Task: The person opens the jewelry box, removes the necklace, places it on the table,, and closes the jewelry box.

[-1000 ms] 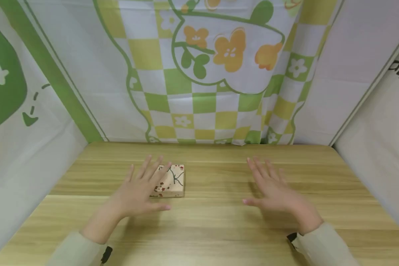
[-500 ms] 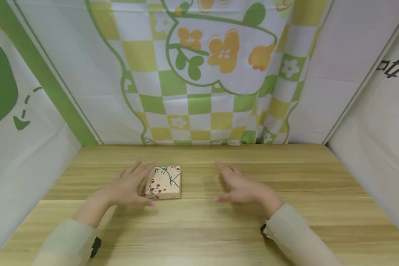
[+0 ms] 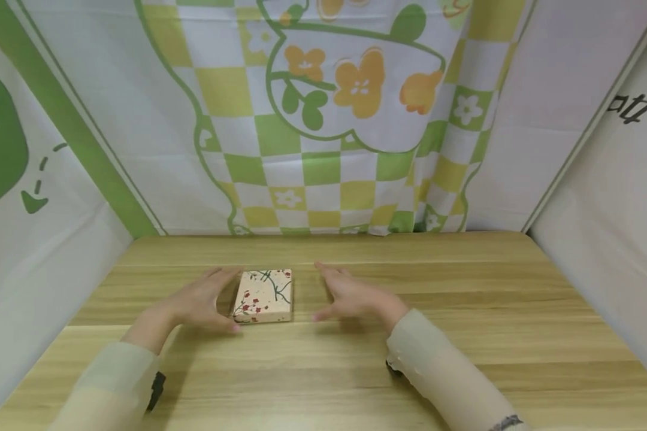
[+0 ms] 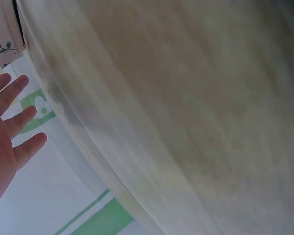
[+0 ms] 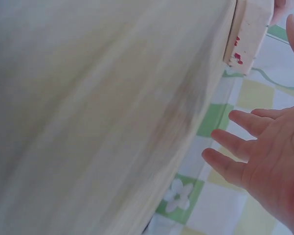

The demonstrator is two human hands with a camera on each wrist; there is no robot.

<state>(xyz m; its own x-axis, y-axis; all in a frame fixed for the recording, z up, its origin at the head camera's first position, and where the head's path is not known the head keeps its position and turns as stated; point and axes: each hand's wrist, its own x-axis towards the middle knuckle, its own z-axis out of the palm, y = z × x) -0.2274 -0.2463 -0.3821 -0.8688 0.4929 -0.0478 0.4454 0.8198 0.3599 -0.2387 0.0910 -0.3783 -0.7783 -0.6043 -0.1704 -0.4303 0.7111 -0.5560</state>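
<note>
A flat square box (image 3: 264, 297), cream with red blossoms and dark green branches, lies on the wooden table left of the middle. Close by its left side is my left hand (image 3: 196, 302), thumb and fingers spread apart around that edge; whether it touches the box I cannot tell. To the right, with a gap between, my right hand (image 3: 353, 297) faces the box with its fingers extended and thumb apart. The right wrist view shows spread fingers (image 5: 230, 142) holding nothing, below the box's end (image 5: 249, 36). A corner of the box (image 4: 6, 36) appears in the left wrist view.
The wooden table (image 3: 323, 371) runs back to a hanging cloth (image 3: 323, 167) with green and yellow checks and orange flowers. White printed cloth walls (image 3: 614, 197) stand at both sides. Beige sleeves (image 3: 431, 359) cover the forearms.
My right hand has moved left toward the box. My left hand has drawn back from over the box to its left side. The box stays on the table; the head view has shifted slightly.
</note>
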